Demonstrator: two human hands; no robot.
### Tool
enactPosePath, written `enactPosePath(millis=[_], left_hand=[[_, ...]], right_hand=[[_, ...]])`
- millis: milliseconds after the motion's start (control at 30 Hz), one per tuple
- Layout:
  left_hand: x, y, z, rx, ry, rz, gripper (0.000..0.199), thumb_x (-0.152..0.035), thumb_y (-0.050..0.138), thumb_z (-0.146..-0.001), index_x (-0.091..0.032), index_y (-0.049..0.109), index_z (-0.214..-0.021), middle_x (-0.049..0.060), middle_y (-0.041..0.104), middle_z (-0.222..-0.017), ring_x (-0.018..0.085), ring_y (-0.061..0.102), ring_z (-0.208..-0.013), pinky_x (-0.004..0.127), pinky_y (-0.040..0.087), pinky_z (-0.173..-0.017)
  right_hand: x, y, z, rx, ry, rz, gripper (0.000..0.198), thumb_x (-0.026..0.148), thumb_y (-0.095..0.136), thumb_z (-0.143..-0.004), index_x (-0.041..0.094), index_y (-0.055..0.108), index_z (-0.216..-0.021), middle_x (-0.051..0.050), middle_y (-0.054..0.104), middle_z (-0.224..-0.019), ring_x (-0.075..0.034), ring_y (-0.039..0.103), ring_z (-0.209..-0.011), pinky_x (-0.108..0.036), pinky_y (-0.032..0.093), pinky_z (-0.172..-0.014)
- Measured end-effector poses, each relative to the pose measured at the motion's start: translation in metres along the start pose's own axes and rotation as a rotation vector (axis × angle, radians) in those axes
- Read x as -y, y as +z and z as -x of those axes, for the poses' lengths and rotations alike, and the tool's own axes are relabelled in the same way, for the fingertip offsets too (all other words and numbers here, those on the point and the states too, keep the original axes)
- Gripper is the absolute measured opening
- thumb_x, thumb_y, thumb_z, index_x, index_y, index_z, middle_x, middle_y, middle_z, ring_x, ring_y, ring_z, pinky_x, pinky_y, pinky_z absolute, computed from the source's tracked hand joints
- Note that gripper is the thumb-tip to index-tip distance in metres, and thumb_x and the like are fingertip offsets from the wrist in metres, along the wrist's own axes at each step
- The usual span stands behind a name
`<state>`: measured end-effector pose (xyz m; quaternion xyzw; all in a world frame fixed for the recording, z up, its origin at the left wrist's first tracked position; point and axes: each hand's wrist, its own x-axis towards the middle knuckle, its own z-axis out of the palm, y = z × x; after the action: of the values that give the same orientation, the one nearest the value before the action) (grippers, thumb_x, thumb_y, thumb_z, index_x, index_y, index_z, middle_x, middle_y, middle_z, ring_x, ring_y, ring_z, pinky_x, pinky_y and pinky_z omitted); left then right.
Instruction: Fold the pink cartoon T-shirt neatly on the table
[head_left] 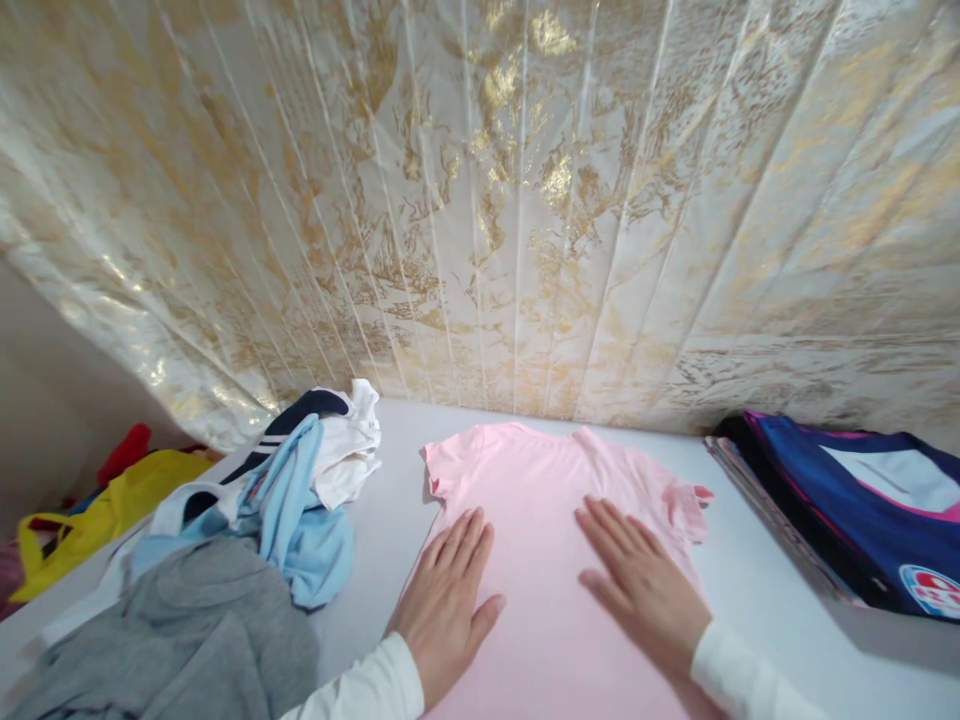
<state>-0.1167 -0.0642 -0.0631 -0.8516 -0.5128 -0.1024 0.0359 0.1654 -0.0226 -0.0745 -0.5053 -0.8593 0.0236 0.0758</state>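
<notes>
A pink short-sleeved T-shirt (536, 560) lies spread on the white table, its neckline at the far side and its lower part running out of view at the bottom. My left hand (450, 605) rests flat on the shirt's left side, fingers stretched out and thumb apart. On the right half of the shirt lies my right hand (637, 580), palm down with its fingers extended. Neither hand grips anything. The shirt's right sleeve is slightly turned up at its cuff.
A loose heap at left holds a grey garment (195, 640), a light blue one (311, 540) and a white one (349, 450). Beyond it lies yellow cloth (142, 500). Folded clothes (847, 500) are stacked at right. A gold-patterned curtain (517, 220) hangs behind the table (787, 640).
</notes>
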Motion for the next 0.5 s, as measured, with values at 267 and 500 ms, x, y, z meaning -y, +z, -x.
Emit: enactPosePath(millis=[267, 500], left_hand=[[0.004, -0.020, 0.021, 0.050, 0.059, 0.158, 0.049, -0.027, 0.026, -0.099, -0.018, 0.016, -0.146, 0.007, 0.019, -0.151, 0.019, 0.016, -0.139, 0.041, 0.023, -0.110], [-0.007, -0.035, 0.069, 0.132, 0.214, 0.130, 0.059, -0.036, 0.037, -0.097, -0.020, 0.009, -0.147, 0.006, 0.015, -0.153, 0.023, 0.016, -0.138, 0.041, 0.023, -0.109]], right_hand=[[-0.017, -0.024, 0.038, -0.146, -0.037, 0.119, 0.062, 0.050, 0.033, -0.092, 0.023, 0.021, -0.146, -0.006, 0.025, -0.150, -0.024, 0.022, -0.138, -0.046, 0.027, -0.106], [0.071, -0.024, 0.093, -0.193, -0.443, 0.146, 0.068, 0.050, 0.043, -0.089, 0.020, 0.022, -0.146, -0.005, 0.038, -0.144, -0.021, 0.037, -0.131, -0.032, 0.036, -0.101]])
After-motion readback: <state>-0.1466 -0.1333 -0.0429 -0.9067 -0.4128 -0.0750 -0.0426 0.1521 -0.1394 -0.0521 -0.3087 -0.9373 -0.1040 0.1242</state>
